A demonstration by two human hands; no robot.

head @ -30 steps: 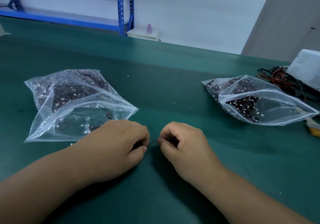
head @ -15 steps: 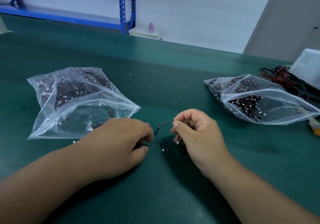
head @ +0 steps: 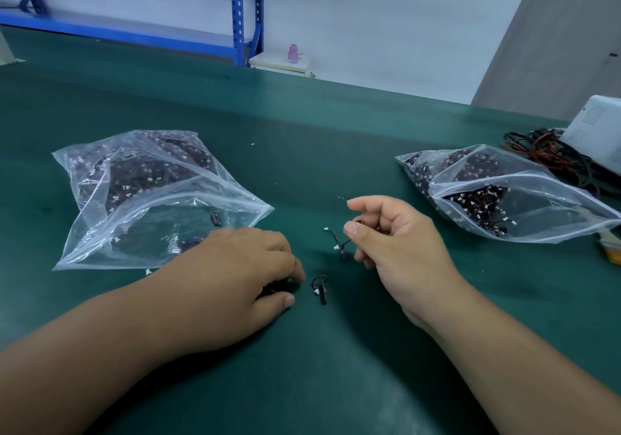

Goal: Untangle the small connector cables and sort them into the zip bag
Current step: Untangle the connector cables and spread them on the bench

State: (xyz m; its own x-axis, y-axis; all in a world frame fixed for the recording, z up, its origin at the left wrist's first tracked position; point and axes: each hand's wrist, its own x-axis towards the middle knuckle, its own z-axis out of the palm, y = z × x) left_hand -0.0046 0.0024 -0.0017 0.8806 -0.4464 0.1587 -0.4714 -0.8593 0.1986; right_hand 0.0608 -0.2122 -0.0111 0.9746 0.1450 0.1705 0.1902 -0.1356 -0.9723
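A small connector cable (head: pixel 337 241) with white plugs is pinched between the thumb and the bent fingers of the right hand (head: pixel 396 243), right of the centre of the frame and above the green tabletop (head: pixel 302 139). The left hand (head: pixel 242 276) is laid on the tabletop at lower centre. Its fingers and thumb are curled around a dark cable (head: pixel 276 290), which is mostly hidden. Between the two hands a loose cable (head: pixel 319 288) is seen lying on the tabletop, touched by neither hand. An open left zip bag (head: pixel 151 196), filled with cables, is placed at centre left, just behind the left hand. A right zip bag (head: pixel 504 196), also filled and open, is placed at centre right. Red and black wires (head: pixel 551 155) and a white device (head: pixel 598 132) are found at the right edge.
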